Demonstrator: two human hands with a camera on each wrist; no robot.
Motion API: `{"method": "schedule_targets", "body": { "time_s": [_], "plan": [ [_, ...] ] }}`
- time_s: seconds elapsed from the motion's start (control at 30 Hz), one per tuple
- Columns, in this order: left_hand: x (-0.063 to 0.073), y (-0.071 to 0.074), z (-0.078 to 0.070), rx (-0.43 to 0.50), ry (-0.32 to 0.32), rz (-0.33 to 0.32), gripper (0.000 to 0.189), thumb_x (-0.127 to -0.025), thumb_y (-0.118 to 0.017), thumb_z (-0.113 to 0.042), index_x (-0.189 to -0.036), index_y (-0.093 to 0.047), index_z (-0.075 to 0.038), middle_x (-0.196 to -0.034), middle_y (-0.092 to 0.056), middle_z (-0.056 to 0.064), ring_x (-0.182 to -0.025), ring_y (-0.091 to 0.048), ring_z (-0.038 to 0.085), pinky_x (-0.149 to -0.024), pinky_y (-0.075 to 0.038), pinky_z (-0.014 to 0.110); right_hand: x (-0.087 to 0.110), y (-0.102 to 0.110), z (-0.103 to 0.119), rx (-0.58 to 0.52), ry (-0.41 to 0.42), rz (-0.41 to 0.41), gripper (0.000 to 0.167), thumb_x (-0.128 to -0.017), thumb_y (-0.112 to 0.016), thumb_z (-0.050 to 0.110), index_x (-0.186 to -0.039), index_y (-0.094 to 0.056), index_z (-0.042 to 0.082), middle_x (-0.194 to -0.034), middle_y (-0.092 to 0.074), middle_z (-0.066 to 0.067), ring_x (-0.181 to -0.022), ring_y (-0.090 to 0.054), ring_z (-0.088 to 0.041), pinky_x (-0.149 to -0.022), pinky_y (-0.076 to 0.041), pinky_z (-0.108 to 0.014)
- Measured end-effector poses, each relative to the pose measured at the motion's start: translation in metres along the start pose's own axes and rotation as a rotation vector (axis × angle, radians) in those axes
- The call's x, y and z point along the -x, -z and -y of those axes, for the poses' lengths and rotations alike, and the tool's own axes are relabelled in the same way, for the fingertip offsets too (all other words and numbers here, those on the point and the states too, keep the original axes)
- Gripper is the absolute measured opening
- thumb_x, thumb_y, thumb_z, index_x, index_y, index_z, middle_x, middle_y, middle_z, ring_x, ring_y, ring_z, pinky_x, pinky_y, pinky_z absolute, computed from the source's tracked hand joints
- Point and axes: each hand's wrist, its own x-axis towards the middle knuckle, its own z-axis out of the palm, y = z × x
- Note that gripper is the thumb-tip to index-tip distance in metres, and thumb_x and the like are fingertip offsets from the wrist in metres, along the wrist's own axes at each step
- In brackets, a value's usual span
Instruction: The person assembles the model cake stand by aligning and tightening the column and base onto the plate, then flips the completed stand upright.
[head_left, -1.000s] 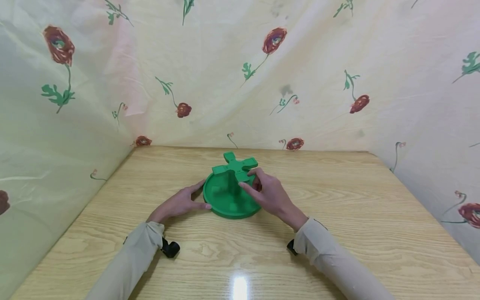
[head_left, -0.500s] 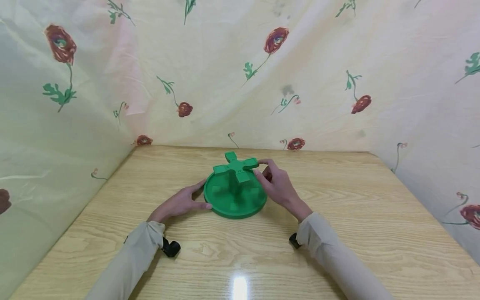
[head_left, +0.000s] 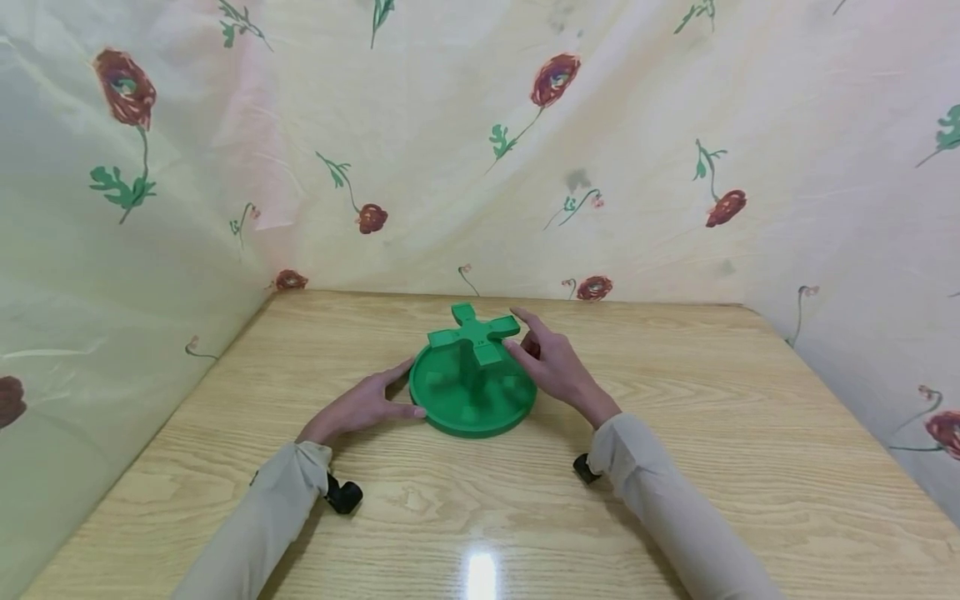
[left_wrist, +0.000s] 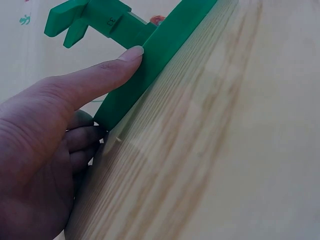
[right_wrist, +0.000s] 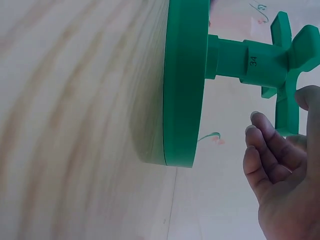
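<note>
A green round base (head_left: 442, 412) lies on the wooden table. From its middle rises a green post (right_wrist: 232, 57), marked with the number 34 in the right wrist view, topped by a four-armed cross piece (head_left: 474, 333). My left hand (head_left: 367, 404) holds the left side of the base, its thumb pressed on the rim and its index finger spread along the far side. At the cross piece's right arm is my right hand (head_left: 551, 362), thumb tip at the near edge and index finger stretched out past the far side. Its other fingers are loosely bent below, as the right wrist view shows.
The wooden table (head_left: 675, 375) extends on both sides of the base. A flower-printed cloth (head_left: 450, 150) hangs behind it and along both sides. Small black devices, such as the left one (head_left: 345, 497), sit at both wrists.
My right hand has moved from the cross piece's near arm to its right arm, and its index finger has stretched out. The left hand stays on the base.
</note>
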Motion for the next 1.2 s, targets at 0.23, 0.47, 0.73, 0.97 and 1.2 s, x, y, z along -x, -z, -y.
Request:
{"method": "schedule_targets", "body": {
  "time_s": [0.23, 0.47, 0.73, 0.97, 1.2],
  "plan": [
    [0.0, -0.001, 0.001, 0.007, -0.004, -0.001, 0.103, -0.091, -0.079, -0.047, -0.166, -0.019, -0.01, -0.169, -0.023, 0.014, -0.155, -0.016, 0.035, -0.122, -0.018, 0.057, -0.001, -0.003, -0.003, 0.003, -0.022, -0.003, 0.05, -0.105, -0.063, 0.015, -0.151, -0.047, 0.002, -0.076, -0.062, -0.002, -0.064, -0.056, -0.017, -0.06, -0.047, -0.032],
    [-0.001, -0.002, 0.0, 0.013, -0.005, 0.0, 0.102, -0.091, -0.079, -0.046, -0.166, -0.019, -0.01, -0.169, -0.022, 0.012, -0.156, -0.016, 0.033, -0.122, -0.018, 0.056, -0.003, -0.003, -0.003, -0.01, -0.028, 0.0, 0.048, -0.105, -0.062, 0.014, -0.149, -0.048, 0.0, -0.077, -0.061, -0.002, -0.065, -0.054, -0.018, -0.06, -0.046, -0.031],
    [-0.002, -0.001, -0.001, 0.012, 0.01, -0.006, 0.102, -0.091, -0.079, -0.046, -0.166, -0.02, -0.01, -0.169, -0.022, 0.014, -0.155, -0.016, 0.034, -0.122, -0.018, 0.057, 0.0, -0.002, -0.003, -0.025, -0.019, -0.028, 0.041, -0.105, -0.062, 0.011, -0.143, -0.051, 0.0, -0.075, -0.059, -0.002, -0.063, -0.05, -0.018, -0.058, -0.042, -0.03],
    [0.0, -0.001, -0.001, 0.006, 0.005, -0.011, 0.1, -0.093, -0.078, -0.043, -0.166, -0.02, -0.009, -0.168, -0.023, 0.017, -0.155, -0.017, 0.037, -0.122, -0.018, 0.059, 0.004, -0.002, -0.001, -0.039, -0.004, -0.05, 0.035, -0.104, -0.064, 0.01, -0.136, -0.055, -0.002, -0.072, -0.057, 0.0, -0.061, -0.048, -0.017, -0.056, -0.041, -0.028],
    [0.0, -0.001, 0.0, 0.012, 0.015, -0.01, 0.102, -0.091, -0.079, -0.046, -0.166, -0.02, -0.01, -0.168, -0.023, 0.016, -0.155, -0.017, 0.036, -0.122, -0.018, 0.058, 0.008, -0.002, 0.001, -0.048, 0.014, -0.067, 0.03, -0.103, -0.066, 0.009, -0.13, -0.057, 0.001, -0.071, -0.057, 0.001, -0.059, -0.048, -0.016, -0.055, -0.041, -0.028]
  ]
}}
